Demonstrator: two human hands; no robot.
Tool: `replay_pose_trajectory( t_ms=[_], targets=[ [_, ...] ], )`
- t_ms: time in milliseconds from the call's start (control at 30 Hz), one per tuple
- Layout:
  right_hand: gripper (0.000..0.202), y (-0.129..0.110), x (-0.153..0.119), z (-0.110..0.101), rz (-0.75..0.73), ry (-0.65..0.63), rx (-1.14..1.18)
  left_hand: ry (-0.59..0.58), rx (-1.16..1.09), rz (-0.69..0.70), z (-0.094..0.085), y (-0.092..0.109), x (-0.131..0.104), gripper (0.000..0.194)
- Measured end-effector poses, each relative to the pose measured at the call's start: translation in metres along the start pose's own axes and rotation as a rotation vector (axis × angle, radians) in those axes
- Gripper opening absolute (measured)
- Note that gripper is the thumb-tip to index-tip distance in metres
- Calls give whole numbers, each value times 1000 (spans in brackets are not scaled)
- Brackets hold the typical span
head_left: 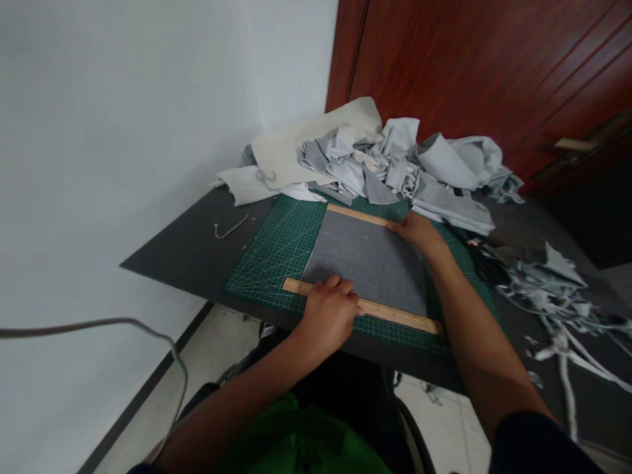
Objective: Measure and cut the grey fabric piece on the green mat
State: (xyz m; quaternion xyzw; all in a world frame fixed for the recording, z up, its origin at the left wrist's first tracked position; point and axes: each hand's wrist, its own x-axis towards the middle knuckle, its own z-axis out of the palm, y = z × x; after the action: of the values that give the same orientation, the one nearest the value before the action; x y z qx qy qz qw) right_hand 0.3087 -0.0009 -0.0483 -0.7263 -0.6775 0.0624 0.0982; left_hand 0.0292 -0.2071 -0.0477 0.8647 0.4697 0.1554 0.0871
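Observation:
A piece of grey cloth (368,253) lies flat on the green cutting mat (266,253). One wooden ruler (399,315) crosses the cloth's near edge, and my left hand (333,309) is on it with fingers curled round its edge. Along the far edge of the cloth lies a second wooden strip (353,213). My right hand (417,232) grips the right end of that strip between thumb and fingers, over the cloth's far right corner.
Crumpled grey and white fabric (345,158) is heaped at the back. Black-handled scissors (488,266) lie right of the mat, beside tangled scraps (553,283). A loose thread (231,230) rests on the dark table (197,247) at left.

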Motion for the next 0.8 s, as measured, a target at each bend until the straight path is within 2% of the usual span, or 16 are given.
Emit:
replay_pose_trajectory(
  t_ms=[467, 800],
  targets=[
    [34, -5, -1, -5, 15, -33, 67, -30, 23, 16, -5, -1, 4, 15],
    [36, -3, -4, -4, 15, -19, 80, 19, 62, -25, 1, 5, 1, 18]
  ],
)
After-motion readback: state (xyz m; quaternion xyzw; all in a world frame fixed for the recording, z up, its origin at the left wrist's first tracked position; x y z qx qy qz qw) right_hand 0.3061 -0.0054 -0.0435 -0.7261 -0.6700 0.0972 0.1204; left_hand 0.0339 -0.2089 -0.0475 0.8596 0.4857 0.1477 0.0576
